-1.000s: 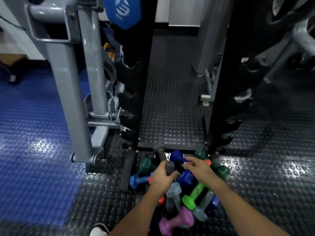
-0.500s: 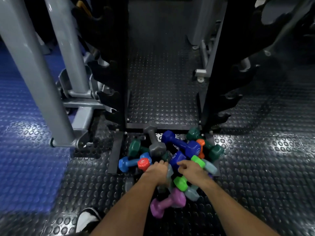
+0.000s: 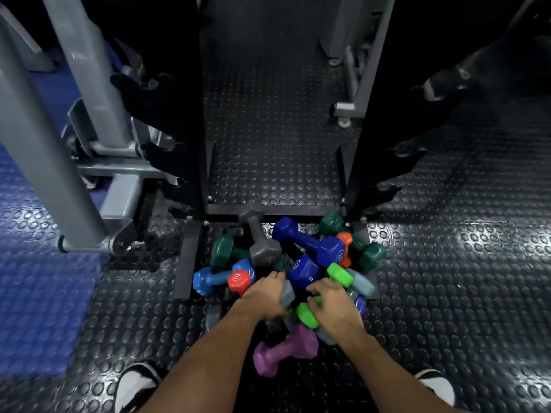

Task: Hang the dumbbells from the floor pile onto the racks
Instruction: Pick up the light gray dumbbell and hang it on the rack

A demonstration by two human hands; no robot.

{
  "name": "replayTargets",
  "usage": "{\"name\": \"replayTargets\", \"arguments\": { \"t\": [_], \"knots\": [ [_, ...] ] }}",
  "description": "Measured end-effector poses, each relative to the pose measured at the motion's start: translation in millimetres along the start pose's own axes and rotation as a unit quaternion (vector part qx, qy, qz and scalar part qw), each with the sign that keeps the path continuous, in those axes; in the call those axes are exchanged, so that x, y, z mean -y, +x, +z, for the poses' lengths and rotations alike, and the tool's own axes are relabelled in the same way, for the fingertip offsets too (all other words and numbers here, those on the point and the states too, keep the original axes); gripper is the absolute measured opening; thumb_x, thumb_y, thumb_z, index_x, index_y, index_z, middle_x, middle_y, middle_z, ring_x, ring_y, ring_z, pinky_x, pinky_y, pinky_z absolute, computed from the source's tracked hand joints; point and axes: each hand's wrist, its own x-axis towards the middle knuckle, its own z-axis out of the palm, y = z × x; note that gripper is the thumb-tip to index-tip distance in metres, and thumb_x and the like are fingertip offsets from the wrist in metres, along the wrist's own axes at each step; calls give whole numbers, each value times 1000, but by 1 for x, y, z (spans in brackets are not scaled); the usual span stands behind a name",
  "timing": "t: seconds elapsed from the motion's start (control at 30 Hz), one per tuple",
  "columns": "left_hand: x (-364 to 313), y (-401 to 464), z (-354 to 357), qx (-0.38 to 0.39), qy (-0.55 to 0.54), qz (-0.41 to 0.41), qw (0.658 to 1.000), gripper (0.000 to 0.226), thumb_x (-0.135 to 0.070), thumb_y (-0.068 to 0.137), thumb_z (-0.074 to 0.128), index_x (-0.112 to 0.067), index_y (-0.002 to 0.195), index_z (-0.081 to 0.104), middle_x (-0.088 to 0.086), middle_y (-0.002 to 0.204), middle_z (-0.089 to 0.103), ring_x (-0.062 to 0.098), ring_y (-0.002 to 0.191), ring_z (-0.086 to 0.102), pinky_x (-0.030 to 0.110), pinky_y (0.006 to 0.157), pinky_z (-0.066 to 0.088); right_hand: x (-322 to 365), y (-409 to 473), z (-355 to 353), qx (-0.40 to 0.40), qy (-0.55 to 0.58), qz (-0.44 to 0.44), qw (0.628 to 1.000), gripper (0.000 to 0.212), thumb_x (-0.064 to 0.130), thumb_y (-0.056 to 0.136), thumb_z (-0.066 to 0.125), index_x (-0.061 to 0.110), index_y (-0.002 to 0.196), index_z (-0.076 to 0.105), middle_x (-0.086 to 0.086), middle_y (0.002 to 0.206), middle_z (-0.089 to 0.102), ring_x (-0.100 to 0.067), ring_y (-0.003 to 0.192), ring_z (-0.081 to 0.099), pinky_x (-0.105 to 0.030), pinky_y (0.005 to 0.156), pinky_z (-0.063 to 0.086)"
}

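A pile of coloured dumbbells lies on the floor at the foot of two black racks, the left rack (image 3: 182, 120) and the right rack (image 3: 372, 123). My left hand (image 3: 262, 296) curls over a pale grey-blue dumbbell (image 3: 288, 293) in the middle of the pile. My right hand (image 3: 331, 301) grips the handle of a bright green dumbbell (image 3: 307, 315). Around them lie a dark grey dumbbell (image 3: 261, 242), a dark blue dumbbell (image 3: 310, 242), a purple dumbbell (image 3: 283, 350), a light blue dumbbell (image 3: 208, 278) and a red dumbbell (image 3: 238, 280). The rack pegs in view carry nothing.
A grey machine frame (image 3: 44, 138) stands close on the left, with its foot next to the rack base (image 3: 274, 208). My shoes (image 3: 137, 383) stand on either side of the pile on black studded rubber flooring. Blue flooring (image 3: 38, 293) lies at the far left.
The view has tilted down toward the pile. Both hands have sunk lower into it. The dark grey dumbbell near my left hand a second ago now lies on the pile.
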Motion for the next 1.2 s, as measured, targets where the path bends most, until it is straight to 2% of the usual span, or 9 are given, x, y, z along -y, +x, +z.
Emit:
{"name": "replayTargets", "arguments": {
  "t": [0.27,0.43,0.53,0.63,0.7,0.83,0.93,1.07,1.2],
  "knots": [
    [-10,-13,-4,-9,104,21,994,72,-44,70,80,-13,125,46,10,117,59,35,107,64,41,86,52,8,7,8,80,-117,-34,989,43,37,95,59,27,137,63,5,134,59,-23,127,45,-37,107,39],
    [-20,-25,-8,-22,135,15,990,69,-43,71,78,-11,124,49,11,115,61,33,104,65,41,85,54,18,1,16,125,-78,-46,988,33,30,86,63,15,114,69,-6,114,70,-30,109,62,-37,92,47],
    [-23,-30,-7,-15,134,4,991,77,-44,68,83,-11,128,48,10,116,60,29,103,64,40,86,55,16,-3,19,119,-26,-41,992,33,36,78,69,19,106,70,-5,104,75,-28,99,69,-35,82,51],
    [-22,-34,-5,-16,114,0,993,89,-51,59,89,-13,129,47,6,115,58,26,101,63,38,85,55,15,-5,21,114,-7,-24,993,43,42,74,65,25,113,70,-1,111,72,-26,109,66,-35,91,46],
    [-20,-38,-5,-18,108,5,994,95,-53,55,91,-14,129,46,4,116,57,26,100,63,38,83,54,17,-5,25,129,-24,-13,991,47,40,80,65,31,126,66,2,124,66,-21,125,55,-36,99,34],
    [-12,-45,-6,-25,93,19,995,86,-50,57,87,-15,124,46,0,111,54,22,95,60,33,78,50,24,-5,38,132,-88,-14,987,37,36,91,61,31,127,68,5,141,60,-16,142,37,-40,101,22],
    [-7,-47,-10,-31,91,29,995,76,-48,59,84,-17,117,47,-4,103,49,20,91,59,33,76,50,27,-5,44,121,-122,-18,985,34,32,95,59,26,127,68,4,139,60,-17,139,37,-40,109,24],
    [-7,-51,-13,-33,100,51,993,81,-50,60,84,-15,123,46,0,111,55,24,95,63,34,77,50,27,-9,41,106,-100,-31,989,31,29,93,58,23,121,69,4,137,60,-16,136,41,-37,106,22],
    [-9,-56,-20,-32,101,71,992,77,-56,56,84,-19,112,46,-3,107,56,21,89,62,33,73,51,26,-11,37,107,-74,-52,990,30,29,85,63,27,114,68,7,126,67,-14,127,53,-34,108,17]
  ]
}}
